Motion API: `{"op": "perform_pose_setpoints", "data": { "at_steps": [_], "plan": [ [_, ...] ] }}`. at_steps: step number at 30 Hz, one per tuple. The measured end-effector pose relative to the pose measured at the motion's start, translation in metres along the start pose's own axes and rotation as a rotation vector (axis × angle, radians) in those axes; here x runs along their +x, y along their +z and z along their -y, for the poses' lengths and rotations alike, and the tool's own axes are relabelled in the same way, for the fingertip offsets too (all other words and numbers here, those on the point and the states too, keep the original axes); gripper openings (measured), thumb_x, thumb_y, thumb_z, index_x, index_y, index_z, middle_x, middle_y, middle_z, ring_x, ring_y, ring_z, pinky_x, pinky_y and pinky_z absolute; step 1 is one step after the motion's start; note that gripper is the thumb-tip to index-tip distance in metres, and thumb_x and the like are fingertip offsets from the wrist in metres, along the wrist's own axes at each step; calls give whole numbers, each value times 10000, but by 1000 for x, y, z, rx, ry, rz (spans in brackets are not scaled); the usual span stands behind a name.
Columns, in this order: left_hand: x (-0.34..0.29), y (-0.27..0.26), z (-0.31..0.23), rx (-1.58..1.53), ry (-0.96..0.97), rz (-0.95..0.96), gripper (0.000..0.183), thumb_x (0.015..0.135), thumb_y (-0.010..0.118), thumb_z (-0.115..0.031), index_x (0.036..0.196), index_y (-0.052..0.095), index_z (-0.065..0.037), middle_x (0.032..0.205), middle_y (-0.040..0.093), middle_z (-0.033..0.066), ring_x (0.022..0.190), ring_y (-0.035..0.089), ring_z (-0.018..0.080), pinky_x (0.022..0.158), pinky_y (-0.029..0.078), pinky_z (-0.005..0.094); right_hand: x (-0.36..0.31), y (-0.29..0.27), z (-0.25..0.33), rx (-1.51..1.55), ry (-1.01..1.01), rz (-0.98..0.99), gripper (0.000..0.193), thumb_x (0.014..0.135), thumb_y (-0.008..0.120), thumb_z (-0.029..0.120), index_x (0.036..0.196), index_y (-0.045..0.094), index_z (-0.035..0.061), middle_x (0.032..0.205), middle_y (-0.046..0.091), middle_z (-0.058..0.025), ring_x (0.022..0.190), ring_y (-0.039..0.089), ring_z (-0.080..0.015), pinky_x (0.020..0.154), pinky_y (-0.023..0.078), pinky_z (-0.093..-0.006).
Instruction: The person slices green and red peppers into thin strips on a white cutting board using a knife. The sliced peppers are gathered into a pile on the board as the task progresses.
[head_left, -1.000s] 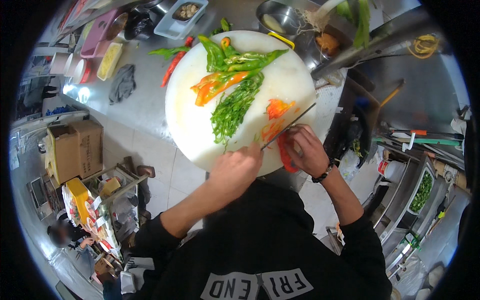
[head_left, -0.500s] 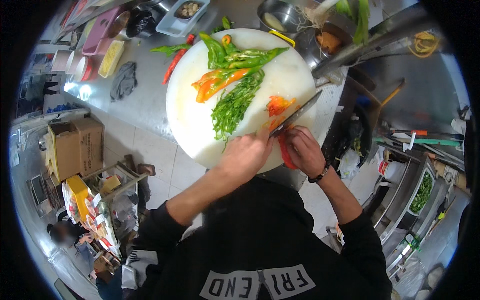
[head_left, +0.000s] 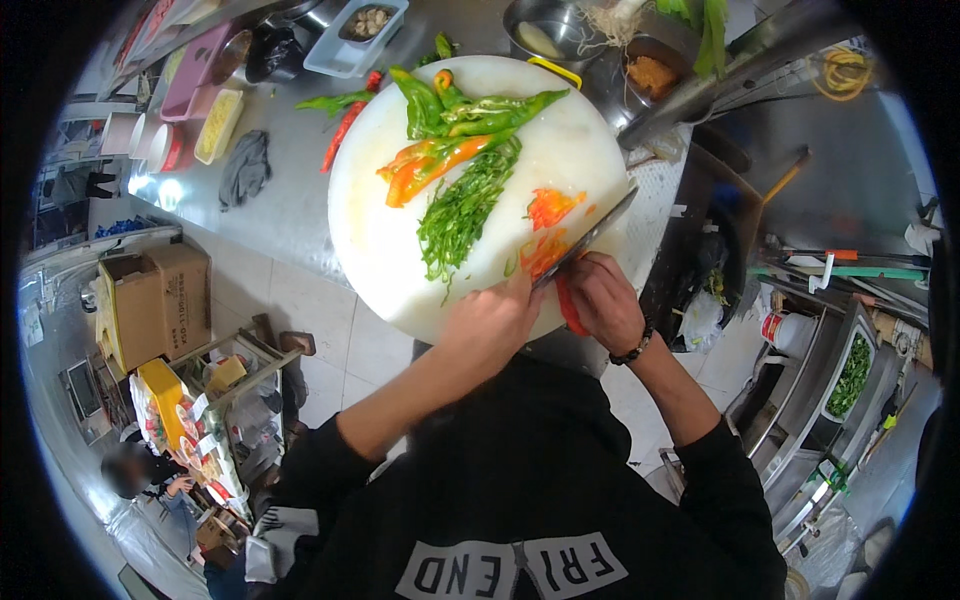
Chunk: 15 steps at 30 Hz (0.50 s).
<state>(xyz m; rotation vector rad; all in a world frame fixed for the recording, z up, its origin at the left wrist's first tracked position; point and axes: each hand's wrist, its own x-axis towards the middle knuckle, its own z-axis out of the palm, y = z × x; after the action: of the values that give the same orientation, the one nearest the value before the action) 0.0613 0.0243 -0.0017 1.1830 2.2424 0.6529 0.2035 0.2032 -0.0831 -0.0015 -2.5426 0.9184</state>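
Note:
My left hand (head_left: pixel 495 325) is closed round the handle of a kitchen knife (head_left: pixel 597 232), whose blade points up and right across a round white cutting board (head_left: pixel 375 265). On the near right of the board, my right hand (head_left: pixel 605 308) grips a red pepper (head_left: pixel 571 309) close against the blade; the fingers hide part of it. Orange-red pepper shreds (head_left: pixel 552 208) lie left of the blade, with more cut strips (head_left: pixel 541 252) right beside it. Further left is a heap of green pepper shreds (head_left: pixel 468 212). Behind that lie split green peppers (head_left: pixel 425 112) and an orange-green pepper (head_left: pixel 430 170).
Red peppers (head_left: pixel 345 132) and a grey cloth (head_left: pixel 245 168) lie on the steel counter left of the board. Metal bowls (head_left: pixel 550 32) stand behind it. A steel post (head_left: pixel 720 85) slants past its right side. At far lower left, another person (head_left: pixel 135 470) is visible.
More orange-red strips now lie beside the knife blade. Both hands keep their grips and have barely moved; the whole view has shifted slightly.

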Motion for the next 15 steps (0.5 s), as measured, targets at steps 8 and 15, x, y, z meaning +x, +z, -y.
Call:
{"op": "perform_pose_setpoints", "data": {
  "at_steps": [8,15],
  "plan": [
    [-6,-13,-2,-30,-5,38,223,1055,663,-197,1028,597,14,749,698,279,687,696,496,631,560,573,-6,2,-3,-4,-5,-6,333,783,765,-81,1100,681,-25,1177,701,-174,1183,659,-390,1006,575,-440],
    [8,-11,32,-163,33,-34,224,1050,675,-199,989,636,14,762,710,267,716,700,493,664,577,555,6,-8,14,-20,110,-24,366,800,806,-53,1125,648,3,1186,701,-169,1131,658,-399,972,563,-458]
  ]
}}
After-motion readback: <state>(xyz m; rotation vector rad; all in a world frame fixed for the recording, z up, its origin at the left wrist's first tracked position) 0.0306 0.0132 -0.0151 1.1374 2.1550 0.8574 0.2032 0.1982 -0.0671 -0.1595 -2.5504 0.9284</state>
